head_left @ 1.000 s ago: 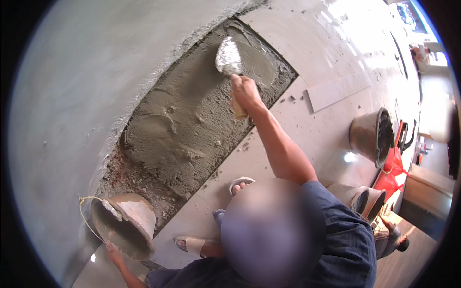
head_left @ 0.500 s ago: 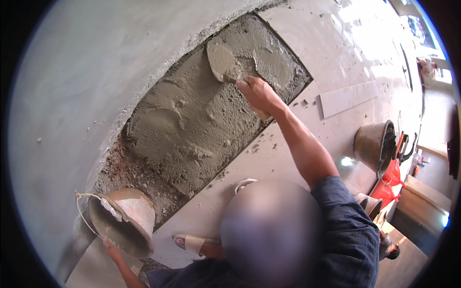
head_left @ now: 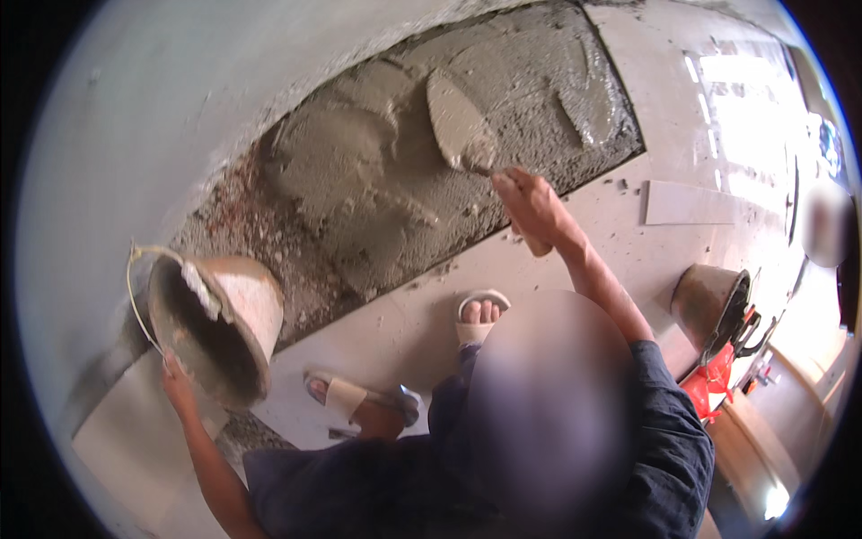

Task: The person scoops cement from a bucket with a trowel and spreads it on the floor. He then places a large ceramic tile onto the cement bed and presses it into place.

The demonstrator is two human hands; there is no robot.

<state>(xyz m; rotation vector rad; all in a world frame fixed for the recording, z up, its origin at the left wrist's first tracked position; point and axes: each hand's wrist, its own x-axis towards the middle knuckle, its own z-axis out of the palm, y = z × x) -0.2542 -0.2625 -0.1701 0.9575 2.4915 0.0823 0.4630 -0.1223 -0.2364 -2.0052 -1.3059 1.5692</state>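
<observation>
My right hand (head_left: pixel 532 208) is closed around the wooden handle of a trowel (head_left: pixel 458 117). Grey mortar coats its leaf-shaped blade, which is over or against the mortar bed (head_left: pixel 346 148); I cannot tell whether it touches. That wet bed fills a sunken strip along the wall, with smoothed patches and rough ones. At the lower left, a mortar-stained bucket (head_left: pixel 256 292) leans on its side, its mouth toward the wall. My left hand (head_left: pixel 175 377) grips the bucket's thin pale handle beside the rim. Inside, the bucket looks dark, with a mortar lump on its rim.
Reddish rubble (head_left: pixel 238 216) shows between the bucket and the mortar. Floor tiles (head_left: pixel 395 314) border the strip, with crumbs scattered along the edge. A loose tile piece (head_left: pixel 687 205) lies at right, near a second bucket (head_left: pixel 705 305) and a red bag (head_left: pixel 711 382). My sandalled feet are beside the strip.
The view has shifted, so the mortar bed sits farther right and higher. Against the bed, the trowel has moved slightly left, its blade more tilted. My left hand still grips the bucket handle.
</observation>
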